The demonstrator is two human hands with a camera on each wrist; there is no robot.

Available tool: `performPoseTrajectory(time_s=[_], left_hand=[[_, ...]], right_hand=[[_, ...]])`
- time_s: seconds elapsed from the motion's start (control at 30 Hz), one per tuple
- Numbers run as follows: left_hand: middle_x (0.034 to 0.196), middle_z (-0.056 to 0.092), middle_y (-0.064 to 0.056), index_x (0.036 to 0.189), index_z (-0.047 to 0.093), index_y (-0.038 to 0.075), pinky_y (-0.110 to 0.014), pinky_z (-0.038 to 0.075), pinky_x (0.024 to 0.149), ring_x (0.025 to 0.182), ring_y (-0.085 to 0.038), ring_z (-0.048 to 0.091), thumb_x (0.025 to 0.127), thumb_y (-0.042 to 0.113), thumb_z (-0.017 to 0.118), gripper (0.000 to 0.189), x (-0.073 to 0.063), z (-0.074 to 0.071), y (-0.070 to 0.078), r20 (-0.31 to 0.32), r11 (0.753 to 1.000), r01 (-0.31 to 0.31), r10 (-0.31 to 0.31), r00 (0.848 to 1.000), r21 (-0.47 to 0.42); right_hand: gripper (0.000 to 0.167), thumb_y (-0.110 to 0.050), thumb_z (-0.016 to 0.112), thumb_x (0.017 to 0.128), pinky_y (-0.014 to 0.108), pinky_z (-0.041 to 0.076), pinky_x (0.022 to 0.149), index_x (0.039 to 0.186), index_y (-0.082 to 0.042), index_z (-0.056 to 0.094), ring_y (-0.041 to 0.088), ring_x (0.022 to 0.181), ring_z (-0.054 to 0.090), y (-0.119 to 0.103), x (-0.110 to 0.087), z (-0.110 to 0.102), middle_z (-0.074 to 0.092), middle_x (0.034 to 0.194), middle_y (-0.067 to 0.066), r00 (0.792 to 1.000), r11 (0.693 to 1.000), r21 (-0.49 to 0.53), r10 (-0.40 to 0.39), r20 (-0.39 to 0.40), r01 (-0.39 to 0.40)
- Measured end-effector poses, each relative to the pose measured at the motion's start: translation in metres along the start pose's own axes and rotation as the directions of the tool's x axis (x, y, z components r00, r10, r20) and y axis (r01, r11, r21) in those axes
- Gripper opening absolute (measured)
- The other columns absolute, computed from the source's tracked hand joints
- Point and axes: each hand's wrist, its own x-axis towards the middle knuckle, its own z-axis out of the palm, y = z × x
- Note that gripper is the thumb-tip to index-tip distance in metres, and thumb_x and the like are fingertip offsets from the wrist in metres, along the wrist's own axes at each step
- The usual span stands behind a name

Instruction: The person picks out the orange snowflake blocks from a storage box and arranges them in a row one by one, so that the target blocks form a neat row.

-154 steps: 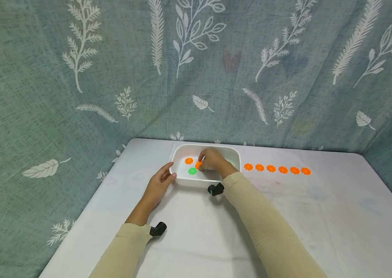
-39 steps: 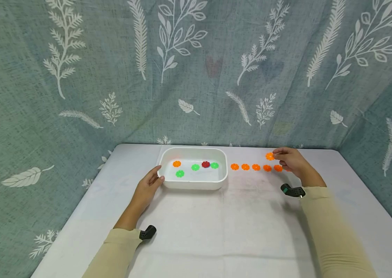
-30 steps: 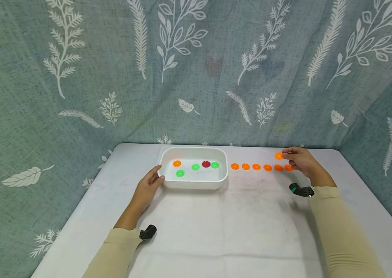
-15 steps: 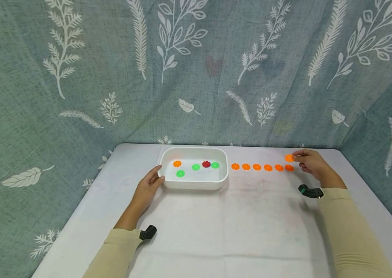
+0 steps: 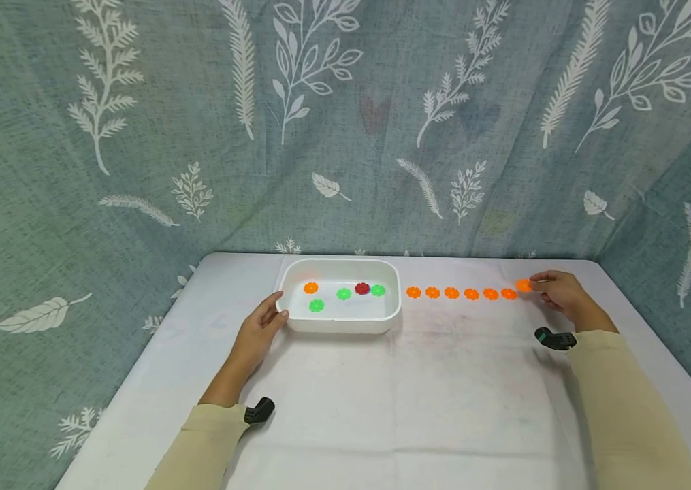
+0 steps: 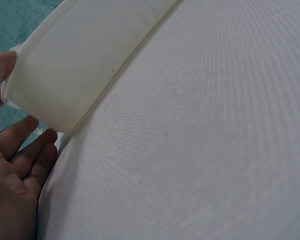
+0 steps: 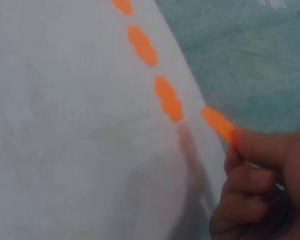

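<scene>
Near the right end of the table, my right hand [image 5: 566,296] pinches an orange flower-shaped disc [image 5: 523,286] between thumb and fingertips. In the right wrist view this held orange disc [image 7: 217,122] is above the cloth, its shadow falling below. To its left lies a straight row of several matching orange discs [image 5: 451,293]. My left hand [image 5: 254,338] holds the left end of a white plastic tub [image 5: 339,327], thumb at the rim. Inside the tub are an orange disc [image 5: 311,288], a dark red disc [image 5: 362,288] and three green discs [image 5: 344,294].
A white cloth [image 5: 394,401] covers the table. Behind it hangs a blue-green curtain [image 5: 345,224] with white leaf prints, meeting the table's back edge close behind the tub and row. Black wrist cameras [image 5: 259,410] sit at both sleeves.
Five seconds ago my right hand was inside the tub at an orange disc. It has carried the disc right, past the row, and lowered it lately. My left hand stays on the tub.
</scene>
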Motion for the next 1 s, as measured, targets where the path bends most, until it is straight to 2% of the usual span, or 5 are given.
performPoseTrajectory(time_s=[0.2, 0.33, 0.63, 0.87, 1.0], left_hand=[[0.154, 0.031, -0.012, 0.149, 0.04, 0.032, -0.042, 0.034, 0.11, 0.139, -0.028, 0.034, 0.098, 0.033, 0.059, 0.054, 0.0, -0.001, -0.002, 0.008, 1.0, -0.002, 0.002, 1.0, -0.001], [0.153, 0.033, -0.013, 0.149, 0.04, 0.031, -0.041, 0.034, 0.109, 0.139, -0.028, 0.035, 0.098, 0.033, 0.059, 0.054, 0.002, -0.001, -0.003, 0.008, 1.0, -0.011, 0.011, 1.0, 0.0], [0.152, 0.034, -0.013, 0.149, 0.041, 0.03, -0.042, 0.035, 0.109, 0.138, -0.029, 0.036, 0.098, 0.034, 0.06, 0.054, 0.003, -0.001, -0.003, 0.006, 1.0, -0.013, 0.013, 1.0, 0.005], [0.152, 0.035, -0.013, 0.148, 0.042, 0.032, -0.042, 0.036, 0.108, 0.137, -0.029, 0.036, 0.098, 0.034, 0.06, 0.054, 0.002, -0.001, 0.0, 0.001, 1.0, -0.009, 0.009, 1.0, 0.001], [0.152, 0.035, -0.014, 0.149, 0.041, 0.03, -0.041, 0.035, 0.109, 0.138, -0.029, 0.036, 0.097, 0.036, 0.06, 0.055, 0.001, -0.001, -0.001, 0.004, 1.0, -0.02, 0.02, 1.0, -0.004]], right_hand=[[0.04, -0.017, 0.054, 0.1, 0.029, 0.046, 0.059, 0.132, 0.005, 0.048, 0.016, 0.07, 0.051, 0.01, 0.008, 0.003, 0.057, 0.085, 0.0, 0.997, 0.997, -0.049, 0.061, -0.04, -0.063], [0.038, -0.016, 0.053, 0.1, 0.03, 0.048, 0.063, 0.131, 0.005, 0.05, 0.017, 0.077, 0.056, 0.013, 0.012, 0.004, 0.062, 0.091, 0.002, 0.996, 0.995, -0.068, 0.07, -0.048, -0.073], [0.032, -0.014, 0.053, 0.099, 0.031, 0.047, 0.065, 0.126, 0.004, 0.054, 0.023, 0.083, 0.053, 0.013, 0.018, 0.008, 0.06, 0.106, 0.015, 0.989, 0.983, -0.135, 0.11, -0.097, -0.123], [0.027, -0.01, 0.054, 0.097, 0.037, 0.047, 0.069, 0.118, 0.007, 0.058, 0.034, 0.093, 0.052, 0.009, 0.013, 0.011, 0.057, 0.113, 0.026, 0.988, 0.951, -0.304, 0.018, -0.154, -0.064], [0.026, -0.008, 0.054, 0.096, 0.043, 0.048, 0.078, 0.116, 0.008, 0.058, 0.037, 0.098, 0.052, 0.007, 0.012, 0.013, 0.057, 0.113, 0.027, 0.986, 0.943, -0.325, 0.02, -0.166, -0.073]])
